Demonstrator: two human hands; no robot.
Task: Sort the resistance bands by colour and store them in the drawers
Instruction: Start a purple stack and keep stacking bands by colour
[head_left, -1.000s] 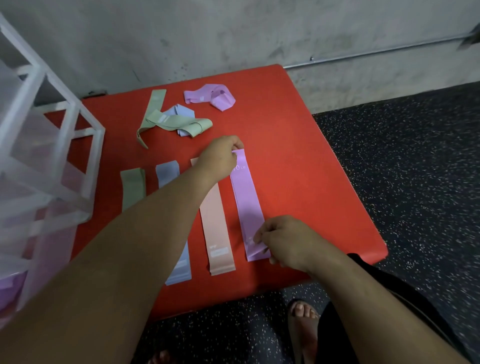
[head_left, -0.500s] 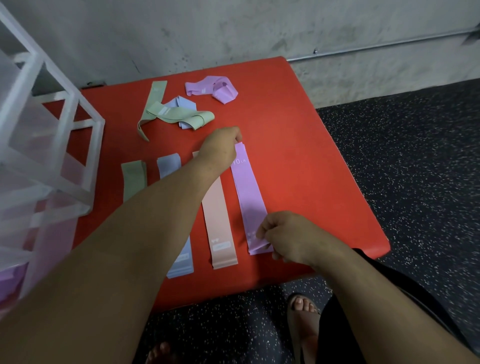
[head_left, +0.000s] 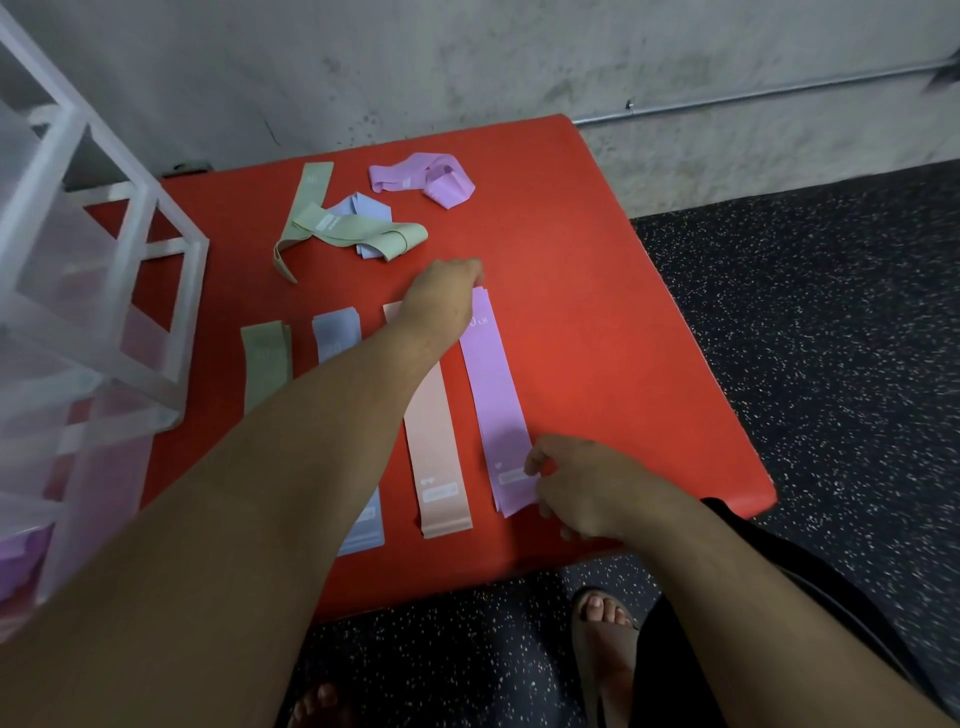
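A red table (head_left: 597, 322) with rounded corners stands against a stained, rough grey concrete wall (head_left: 467, 62), along which a thin metal pipe (head_left: 753, 96) runs at the right. The floor (head_left: 831, 338) is dark rubber flecked with white, and the person's sandalled foot (head_left: 605, 639) shows below the table's near edge. At the left, a white-framed drawer unit (head_left: 78, 291) with translucent drawers stands partly over the table's corner; something purple shows through its lowest visible drawer. Four resistance bands lie flat in a row on the near half of the table, parallel and slightly apart: a green band (head_left: 266, 364), a blue band (head_left: 337, 332), a pink band (head_left: 436, 447) and a purple band (head_left: 496, 395) at the right, marked "LB" near its far end. The left hand (head_left: 441, 296) reaches across the row and its fingers are closed on the far end of the purple band, though the grip itself is hidden under the hand. The right hand (head_left: 576, 483) pinches the near end of the same band between thumb and fingers, so the two hands sit well apart, one at each end. Toward the wall lie unsorted bands: a crumpled purple band (head_left: 421, 179), and a loose green band (head_left: 332, 228) twisted over a folded blue band (head_left: 371, 213).
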